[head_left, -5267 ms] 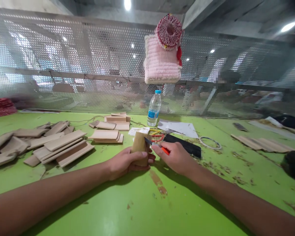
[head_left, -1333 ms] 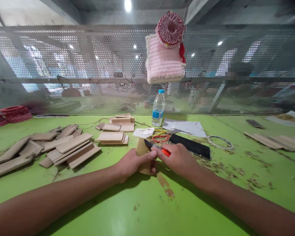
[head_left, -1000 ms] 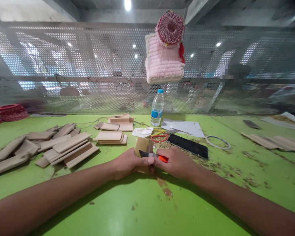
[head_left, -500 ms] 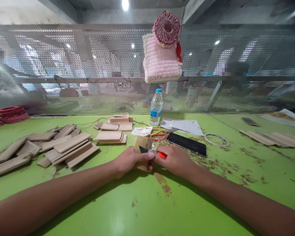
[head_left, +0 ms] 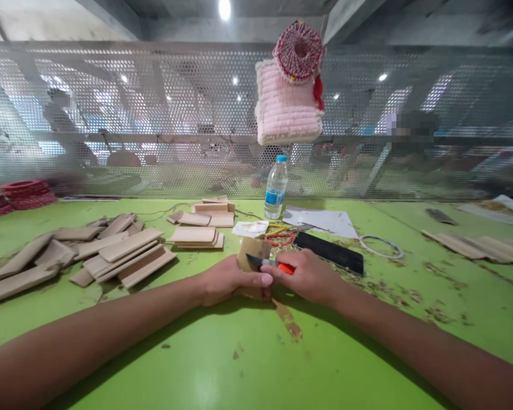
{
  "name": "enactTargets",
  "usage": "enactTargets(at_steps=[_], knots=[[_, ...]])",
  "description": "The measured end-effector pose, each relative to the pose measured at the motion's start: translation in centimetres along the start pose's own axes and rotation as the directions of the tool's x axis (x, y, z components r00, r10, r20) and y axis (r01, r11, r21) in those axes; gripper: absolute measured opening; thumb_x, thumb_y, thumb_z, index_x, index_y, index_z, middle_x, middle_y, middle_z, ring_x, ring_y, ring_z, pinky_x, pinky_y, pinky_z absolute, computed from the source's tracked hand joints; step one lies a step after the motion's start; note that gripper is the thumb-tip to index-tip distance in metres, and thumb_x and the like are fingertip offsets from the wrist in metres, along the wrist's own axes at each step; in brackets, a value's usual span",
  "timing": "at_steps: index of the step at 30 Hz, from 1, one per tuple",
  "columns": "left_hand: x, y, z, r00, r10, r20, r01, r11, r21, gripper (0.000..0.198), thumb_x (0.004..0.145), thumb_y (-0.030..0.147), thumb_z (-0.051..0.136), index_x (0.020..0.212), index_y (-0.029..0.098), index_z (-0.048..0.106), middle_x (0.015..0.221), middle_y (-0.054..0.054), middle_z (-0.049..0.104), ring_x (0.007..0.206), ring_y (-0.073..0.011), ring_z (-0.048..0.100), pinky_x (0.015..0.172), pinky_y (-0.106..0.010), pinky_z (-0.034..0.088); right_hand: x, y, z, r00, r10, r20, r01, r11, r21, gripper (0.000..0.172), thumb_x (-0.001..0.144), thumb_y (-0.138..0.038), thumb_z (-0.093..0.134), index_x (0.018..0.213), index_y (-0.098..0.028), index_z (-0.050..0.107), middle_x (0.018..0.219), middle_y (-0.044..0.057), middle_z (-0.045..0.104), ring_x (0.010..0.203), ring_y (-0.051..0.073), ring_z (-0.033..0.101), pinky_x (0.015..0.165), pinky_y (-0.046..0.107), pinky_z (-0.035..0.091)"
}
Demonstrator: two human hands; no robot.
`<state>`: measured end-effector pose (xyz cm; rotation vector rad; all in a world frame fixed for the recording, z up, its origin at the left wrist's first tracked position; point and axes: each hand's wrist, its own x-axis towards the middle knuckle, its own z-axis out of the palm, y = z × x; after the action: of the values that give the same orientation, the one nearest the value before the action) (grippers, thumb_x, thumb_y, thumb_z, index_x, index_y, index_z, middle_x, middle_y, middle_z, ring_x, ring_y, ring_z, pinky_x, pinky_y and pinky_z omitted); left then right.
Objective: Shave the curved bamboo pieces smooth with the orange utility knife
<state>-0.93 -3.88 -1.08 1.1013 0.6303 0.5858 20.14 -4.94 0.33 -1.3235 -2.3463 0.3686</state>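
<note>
Closest to me is the green table (head_left: 239,364), scuffed with a brown streak, and both forearms reach out across it. The left hand (head_left: 226,279) is wrapped around a tan piece (head_left: 252,250) standing upright on the table, its thumb laid across the front. The right hand (head_left: 310,276) sits just beside it, fingers curled tight on a knife (head_left: 268,264) with an orange handle. The dark blade points left across the piece's upper face (whether the edge bites in, I cannot tell).

Just behind lie coloured rubber bands (head_left: 280,236), a black strip (head_left: 329,253) amid shavings, and a white ring (head_left: 380,246). To the left is a loose pile of tan slabs (head_left: 128,259), with a neater stack (head_left: 196,236) nearer the middle. Farther back stands a water bottle (head_left: 276,188) beside white paper (head_left: 320,219). Above hangs a pink knitted pouch (head_left: 288,108) on the mesh screen (head_left: 154,114).
</note>
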Motion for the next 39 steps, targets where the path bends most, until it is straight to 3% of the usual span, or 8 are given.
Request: enactTargets(at_steps=[15,23,27,33,39], knots=[[-0.2,0.3,0.1,0.999,-0.022,0.025,0.022,1.0,0.011,0.034,0.068,0.033,0.088,0.087,0.009,0.073,0.079,-0.009,0.072,0.073,-0.016,0.067,0.077,-0.03,0.055,-0.2,0.2,-0.3,0.999,-0.007,0.039,0.007,1.0,0.0,0.055,0.09,-0.064,0.051,0.059,-0.019,0.049,0.052,-0.004,0.043,0.05,0.009,0.035,0.052,0.026,0.019],[0.0,0.1,0.2,0.999,0.012,-0.047,-0.009,0.998,0.068,0.033,0.068,0.035,0.087,0.08,0.008,0.072,0.072,-0.009,0.07,0.066,-0.0169,0.066,0.071,-0.032,0.055,-0.4,0.3,-0.1,1.0,-0.003,0.014,0.004,0.999,-0.049,0.054,0.091,-0.065,0.047,0.062,-0.019,0.052,0.055,-0.002,0.049,0.052,0.01,0.038,0.054,0.027,0.018],[-0.2,0.1,0.5,0.997,0.031,-0.075,-0.026,0.998,0.065,0.034,0.071,0.036,0.085,0.082,0.008,0.07,0.072,-0.009,0.069,0.066,-0.0174,0.066,0.071,-0.033,0.056,-0.3,0.2,0.1,0.999,0.037,-0.039,-0.04,0.995,-0.088,0.054,0.091,-0.065,0.046,0.063,-0.02,0.051,0.055,-0.002,0.049,0.052,0.01,0.039,0.053,0.027,0.019],[-0.4,0.2,1.2,0.996,0.011,-0.087,-0.01,1.0,0.011,0.036,0.079,0.043,0.079,0.087,0.009,0.069,0.08,-0.01,0.069,0.067,-0.0177,0.068,0.071,-0.035,0.058,-0.1,0.2,-0.6,0.974,0.118,-0.194,-0.115,0.993,0.024,0.057,0.095,-0.065,0.04,0.061,-0.02,0.049,0.054,-0.003,0.045,0.052,0.011,0.037,0.054,0.027,0.024],[0.0,-0.2,0.4,0.996,0.054,-0.066,-0.053,0.998,0.015,0.037,0.075,0.04,0.083,0.087,0.008,0.071,0.078,-0.011,0.07,0.073,-0.0177,0.067,0.077,-0.033,0.055,-0.1,0.3,0.0,0.996,0.059,-0.059,-0.061,0.998,-0.029,0.054,0.093,-0.063,0.045,0.06,-0.02,0.046,0.054,-0.003,0.047,0.052,0.01,0.039,0.053,0.026,0.021]])
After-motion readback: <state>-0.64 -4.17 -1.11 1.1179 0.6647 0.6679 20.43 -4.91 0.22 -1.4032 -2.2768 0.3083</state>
